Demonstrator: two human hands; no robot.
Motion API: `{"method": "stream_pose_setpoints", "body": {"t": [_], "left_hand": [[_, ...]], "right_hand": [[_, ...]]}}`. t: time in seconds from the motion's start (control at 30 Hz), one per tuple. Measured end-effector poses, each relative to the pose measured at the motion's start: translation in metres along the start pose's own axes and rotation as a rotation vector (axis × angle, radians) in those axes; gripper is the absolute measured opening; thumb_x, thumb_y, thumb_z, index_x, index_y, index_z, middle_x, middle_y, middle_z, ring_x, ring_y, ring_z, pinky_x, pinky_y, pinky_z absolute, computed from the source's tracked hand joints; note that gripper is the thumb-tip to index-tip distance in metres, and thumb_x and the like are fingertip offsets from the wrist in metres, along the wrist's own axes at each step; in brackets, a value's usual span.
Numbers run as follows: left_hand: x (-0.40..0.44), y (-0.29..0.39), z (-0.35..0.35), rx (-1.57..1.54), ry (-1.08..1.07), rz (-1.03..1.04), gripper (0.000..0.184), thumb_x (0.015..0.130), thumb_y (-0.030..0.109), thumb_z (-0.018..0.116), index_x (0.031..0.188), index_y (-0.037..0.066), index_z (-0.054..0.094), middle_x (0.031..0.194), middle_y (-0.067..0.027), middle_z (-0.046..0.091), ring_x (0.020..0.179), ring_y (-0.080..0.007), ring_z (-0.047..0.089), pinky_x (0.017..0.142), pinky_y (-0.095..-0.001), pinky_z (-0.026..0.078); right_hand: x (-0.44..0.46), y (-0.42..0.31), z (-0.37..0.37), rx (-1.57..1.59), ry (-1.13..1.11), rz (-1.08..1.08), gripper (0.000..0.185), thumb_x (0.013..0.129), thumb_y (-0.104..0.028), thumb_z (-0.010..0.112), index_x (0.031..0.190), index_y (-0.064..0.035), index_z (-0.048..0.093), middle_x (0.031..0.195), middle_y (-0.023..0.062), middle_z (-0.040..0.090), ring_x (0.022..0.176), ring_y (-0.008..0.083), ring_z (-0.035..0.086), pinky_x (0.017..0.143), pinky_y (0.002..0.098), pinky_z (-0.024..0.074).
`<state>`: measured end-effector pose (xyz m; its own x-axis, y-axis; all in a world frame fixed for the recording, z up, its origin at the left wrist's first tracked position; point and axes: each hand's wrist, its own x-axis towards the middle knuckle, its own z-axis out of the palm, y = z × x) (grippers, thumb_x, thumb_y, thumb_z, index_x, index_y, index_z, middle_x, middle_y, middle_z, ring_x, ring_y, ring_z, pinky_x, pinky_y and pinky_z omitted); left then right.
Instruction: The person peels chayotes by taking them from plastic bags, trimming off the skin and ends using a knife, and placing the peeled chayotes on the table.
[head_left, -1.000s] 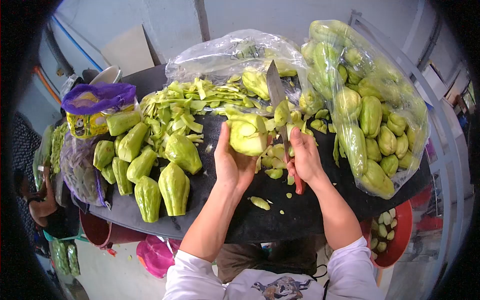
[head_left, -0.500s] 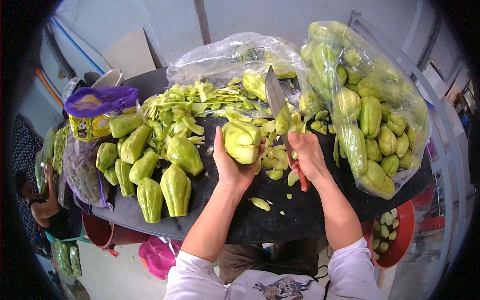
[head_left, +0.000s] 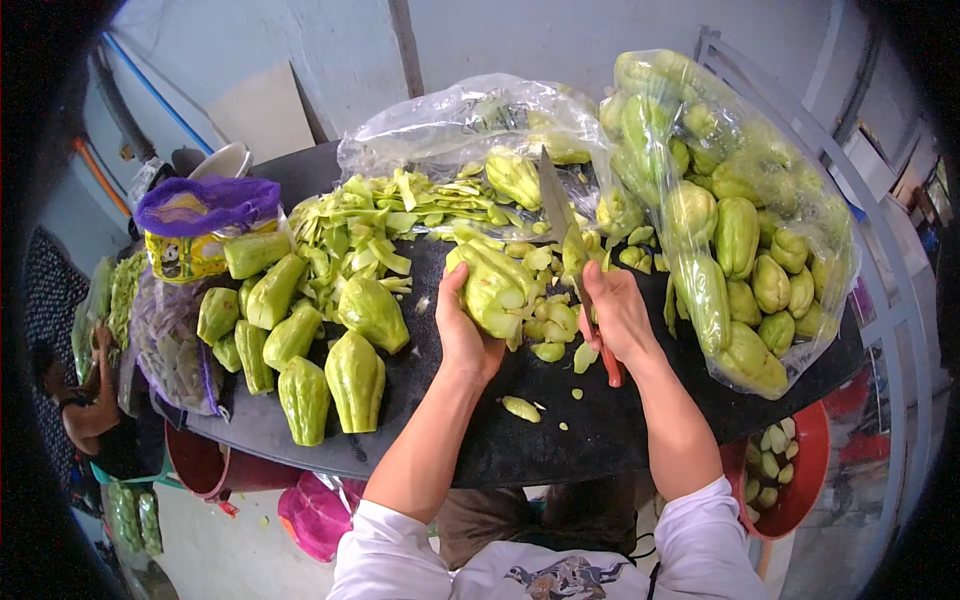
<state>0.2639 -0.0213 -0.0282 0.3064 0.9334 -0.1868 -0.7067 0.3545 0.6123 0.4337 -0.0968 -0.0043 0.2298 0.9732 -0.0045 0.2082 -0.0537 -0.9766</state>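
Note:
My left hand [head_left: 470, 342] is closed around a light green chayote [head_left: 488, 285], whose pale cut end points down to the right. In my right hand [head_left: 622, 312] is a knife [head_left: 553, 200] with a red handle, its blade pointing up and away. A green slice [head_left: 574, 250] clings to the blade near my fingers. The blade is apart from the chayote, to its right. Under and beside the knife lie several cut chayote pieces [head_left: 548, 330]. A heap of peelings [head_left: 350, 225] spreads behind my left hand.
Several chayotes [head_left: 355, 382] stand and lie at the left of the black table [head_left: 540, 445], near a purple mesh bag [head_left: 172, 330]. A clear plastic bag [head_left: 770, 220] full of chayotes occupies the right. Below it sits a red bucket [head_left: 815, 470]. Another person's arm [head_left: 98, 390] shows far left.
The chayote has turned in my left hand, so its cut end tilts to the lower right. The knife tip has dropped slightly and moved a little right.

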Motion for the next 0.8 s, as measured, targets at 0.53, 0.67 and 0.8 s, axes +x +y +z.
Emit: {"method": "stream_pose_setpoints", "body": {"t": [0.53,0.67,0.8], "left_hand": [[0.001,0.009,-0.009,-0.078,-0.244,-0.154,0.056,0.09,0.051,0.043,0.129,0.013,0.056,0.11,-0.0149,0.065,0.095,-0.032,0.064,0.081,-0.0436,0.053],[-0.001,0.011,-0.007,-0.099,-0.255,-0.173,0.055,0.091,0.051,0.042,0.129,0.014,0.056,0.108,-0.0147,0.064,0.092,-0.0319,0.063,0.078,-0.0417,0.053],[-0.002,0.013,-0.004,-0.158,-0.242,-0.198,0.056,0.091,0.053,0.043,0.127,0.012,0.056,0.106,-0.0153,0.064,0.09,-0.0316,0.063,0.073,-0.0393,0.052]], "right_hand": [[0.007,0.004,0.002,0.175,-0.049,0.029,0.046,0.104,-0.045,0.043,0.084,-0.0043,0.053,0.063,0.002,0.052,0.046,0.0107,0.05,0.043,0.0258,0.0417],[0.004,0.002,0.004,0.221,-0.125,-0.003,0.016,0.097,-0.02,0.05,0.097,-0.0037,0.049,0.07,0.0032,0.053,0.051,0.0112,0.051,0.046,0.0274,0.044],[0.005,0.004,0.005,0.145,-0.111,-0.015,0.016,0.09,-0.009,0.053,0.102,-0.0034,0.046,0.069,0.0034,0.052,0.05,0.0115,0.051,0.046,0.0293,0.044]]}}
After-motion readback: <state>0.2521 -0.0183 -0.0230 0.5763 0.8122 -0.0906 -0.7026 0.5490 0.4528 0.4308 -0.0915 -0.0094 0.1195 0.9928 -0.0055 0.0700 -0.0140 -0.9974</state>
